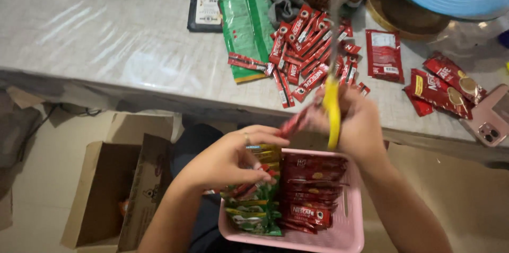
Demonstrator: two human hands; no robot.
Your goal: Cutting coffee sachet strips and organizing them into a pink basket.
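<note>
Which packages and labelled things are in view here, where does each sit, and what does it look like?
Red stick sachets: heaped mid-table, narrow.
Green pouch: left of the heap, long, flat.
Dark label card: left of the pouch, rectangular, pale centre.
Red flat sachets: table's right side.
Pink basket: on the lap, holding red and green packets.
Cardboard box: floor, left, open.

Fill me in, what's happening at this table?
A person holds a pink basket on their lap, packed with red and green sachets. The left hand rests on the green sachets in it. The right hand holds yellow-handled scissors and a blurred red stick sachet above the basket. More red stick sachets lie piled on the table, beside a green bag. An open cardboard box sits on the floor.
</note>
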